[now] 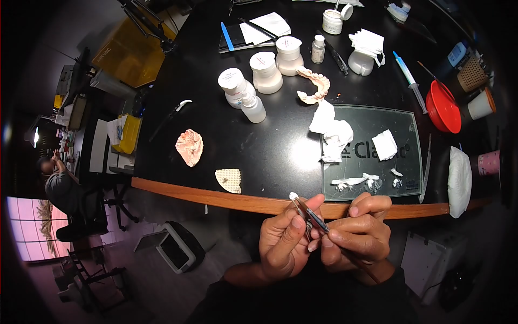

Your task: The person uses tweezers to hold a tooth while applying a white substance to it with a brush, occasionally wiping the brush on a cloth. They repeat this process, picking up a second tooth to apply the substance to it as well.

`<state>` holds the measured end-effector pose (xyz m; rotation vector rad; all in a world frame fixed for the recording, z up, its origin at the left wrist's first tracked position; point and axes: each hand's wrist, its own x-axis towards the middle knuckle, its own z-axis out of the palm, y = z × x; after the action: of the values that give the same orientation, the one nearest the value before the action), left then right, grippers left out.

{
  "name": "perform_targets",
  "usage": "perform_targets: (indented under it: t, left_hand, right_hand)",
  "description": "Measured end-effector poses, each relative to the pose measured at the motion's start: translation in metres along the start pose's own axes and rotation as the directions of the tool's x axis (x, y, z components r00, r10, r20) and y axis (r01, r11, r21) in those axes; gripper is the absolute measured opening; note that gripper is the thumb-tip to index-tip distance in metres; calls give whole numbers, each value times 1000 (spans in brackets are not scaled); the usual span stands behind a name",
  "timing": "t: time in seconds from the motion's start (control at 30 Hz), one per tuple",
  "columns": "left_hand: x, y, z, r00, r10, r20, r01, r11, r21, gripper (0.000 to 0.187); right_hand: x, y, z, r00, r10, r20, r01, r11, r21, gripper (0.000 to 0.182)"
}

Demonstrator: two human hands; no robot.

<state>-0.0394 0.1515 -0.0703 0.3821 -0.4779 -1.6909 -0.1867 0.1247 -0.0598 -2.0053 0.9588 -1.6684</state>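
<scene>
On the glass slab [361,127] we can read "Cla" in large dark letters; a white pad [384,144] hides what follows, up to a registered mark. We make out "CUBIC" on the amber cover [120,54]. The print on the lidded jars [265,73] and small bottle [318,49] is too small for us.

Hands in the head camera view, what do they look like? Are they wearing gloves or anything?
No gloves: the left hand and the right hand are both bare, with ordinary fingers and thumbs. I can't see a ring, watch or bracelet on either. The person wears dark, almost black clothing, and its sleeves stop short of the wrists. No marking shows on it.
</scene>
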Motion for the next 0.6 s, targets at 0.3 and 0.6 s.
perform_targets:
  t: [0.3, 0.6]
  left_hand:
    - [0, 1, 1, 1000, 2, -2, -2, 1000, 5, 42]
    - [0, 0, 3, 999, 3, -45, -1, 999, 51, 46]
  right_hand:
    - [-1, 0, -1, 1000, 5, 4, -5, 1000, -3, 19]
    - [-1, 0, -2, 1000, 4, 28, -4, 1000, 17, 20]
